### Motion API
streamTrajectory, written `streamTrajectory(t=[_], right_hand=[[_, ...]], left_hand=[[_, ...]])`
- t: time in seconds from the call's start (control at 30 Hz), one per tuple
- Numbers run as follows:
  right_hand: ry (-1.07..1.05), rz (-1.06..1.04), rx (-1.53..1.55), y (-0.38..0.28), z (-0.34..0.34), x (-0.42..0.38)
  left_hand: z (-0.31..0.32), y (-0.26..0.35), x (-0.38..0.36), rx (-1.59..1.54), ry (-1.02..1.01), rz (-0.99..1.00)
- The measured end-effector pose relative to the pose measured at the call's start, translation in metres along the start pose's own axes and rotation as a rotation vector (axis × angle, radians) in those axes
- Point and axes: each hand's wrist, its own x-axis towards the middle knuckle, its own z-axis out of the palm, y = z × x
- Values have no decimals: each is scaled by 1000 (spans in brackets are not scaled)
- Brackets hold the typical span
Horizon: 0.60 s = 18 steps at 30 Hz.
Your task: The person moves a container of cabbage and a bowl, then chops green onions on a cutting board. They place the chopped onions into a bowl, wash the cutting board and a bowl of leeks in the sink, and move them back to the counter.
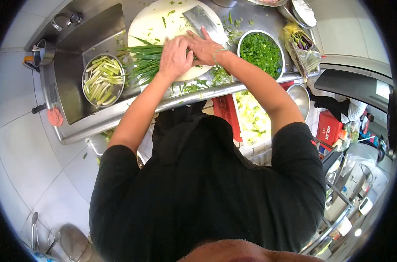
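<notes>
A bundle of long green scallion leaves point(142, 65) lies across the left side of a round white cutting board point(146, 22). My left hand point(174, 56) is closed over the bundle's right end, its fingers bent down around it. Against it rests my right hand point(205, 49), with a green band at the wrist; some of its fingers are stretched apart, and the thumb side is partly hidden. Just beyond my right hand, a cleaver point(200, 21) lies flat on the board, its handle out of sight. Chopped green bits are scattered around.
Left, a bowl of pale scallion stalks point(103, 81) sits in the steel sink point(69, 94). Right, a colander of chopped greens point(260, 54) stands beside a plastic bag of vegetables point(299, 46). Below the counter edge is a container of cut pale-green vegetables point(253, 118). Another person point(338, 107) is far right.
</notes>
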Motion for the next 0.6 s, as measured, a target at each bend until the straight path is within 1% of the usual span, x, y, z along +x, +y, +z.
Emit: streamTrajectory(t=[0.07, 0.1, 0.17, 0.27, 0.3, 0.4, 0.47, 0.53, 0.6], right_hand=[[-47, 38, 47, -1, -7, -1], [-43, 49, 48, 4, -11, 1], [-55, 73, 76, 3, -9, -5], [304, 195, 394, -2, -19, -39], [550, 248, 588, -4, -20, -54], [498, 713, 455, -14, 8, -91], [611, 612, 527, -13, 39, -91], [456, 659, 559, -14, 32, -79], [280, 790, 495, -19, 14, -67]], left_hand=[[22, -15, -12, -214, -77, 17], [23, -14, -12, -151, -52, 64], [24, -9, -17, -81, -63, 70], [25, -10, -14, -23, -15, 86], [25, -10, -13, -20, -5, 89], [26, -10, -12, -34, 12, 90], [27, -10, -13, -41, 12, 100], [27, -10, -14, -33, 13, 109], [26, -8, -14, -33, 18, 118]])
